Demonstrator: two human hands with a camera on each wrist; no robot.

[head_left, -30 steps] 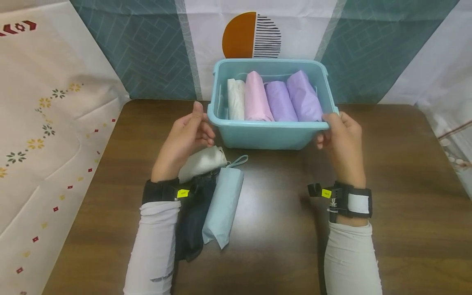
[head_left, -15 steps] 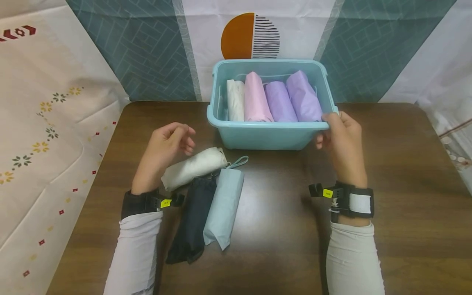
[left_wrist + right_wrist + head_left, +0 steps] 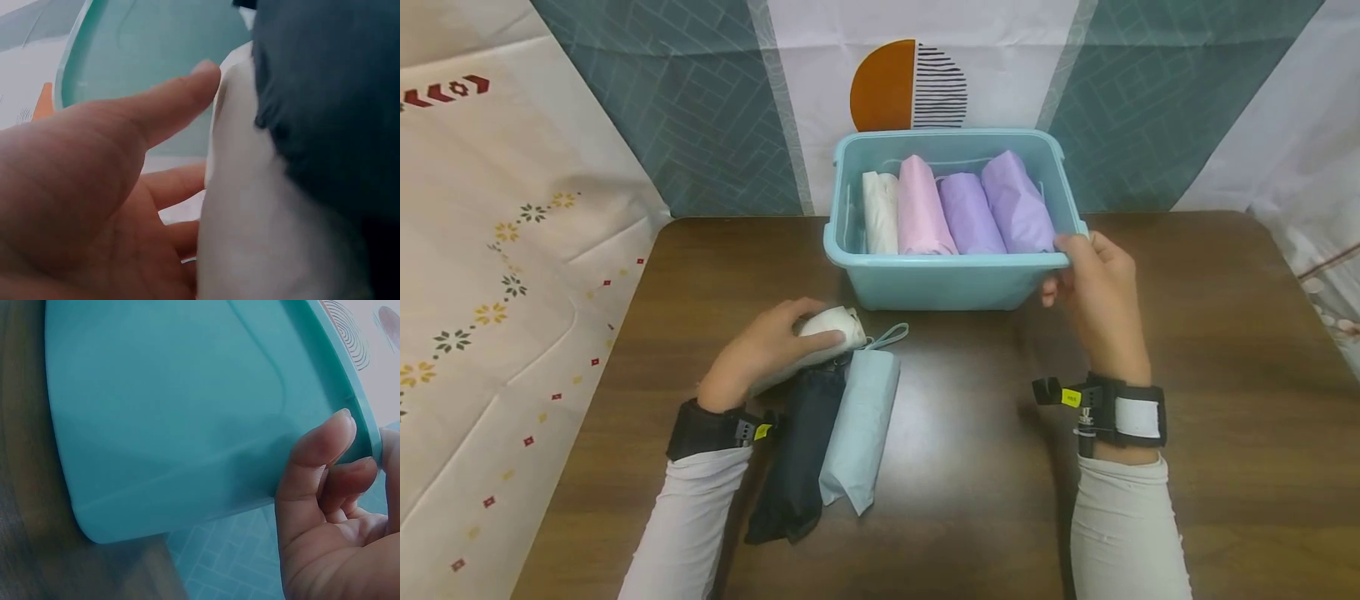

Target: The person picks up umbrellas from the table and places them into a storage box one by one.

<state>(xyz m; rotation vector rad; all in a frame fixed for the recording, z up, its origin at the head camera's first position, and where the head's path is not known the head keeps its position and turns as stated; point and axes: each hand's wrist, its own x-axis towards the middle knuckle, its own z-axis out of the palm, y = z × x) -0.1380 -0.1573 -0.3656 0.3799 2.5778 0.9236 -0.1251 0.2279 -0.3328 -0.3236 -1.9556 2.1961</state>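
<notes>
My left hand point(image 3: 775, 346) is around the upper end of a white folded umbrella point(image 3: 835, 325) lying on the table. In the left wrist view, the thumb lies along the near side of the white umbrella point(image 3: 234, 187) and the other fingers go behind it. Beside it lie a black folded umbrella point(image 3: 797, 454) and a light blue folded umbrella point(image 3: 861, 425) with a wrist loop. My right hand point(image 3: 1097, 292) pinches the front right corner of a light blue plastic bin point(image 3: 932, 283); in the right wrist view its fingers point(image 3: 319, 444) curl at the rim.
Inside the bin stand a white rolled umbrella point(image 3: 881, 212), a pink one point(image 3: 922, 208) and two purple ones, the taller point(image 3: 1018, 204) at the right. The bin is at the back of the wooden table point(image 3: 1225, 400), against a patterned cloth point(image 3: 722, 108).
My left hand has left the bin's left side, moved down and left, then come forward onto the white umbrella and closed around it. The right hand has kept its hold on the bin.
</notes>
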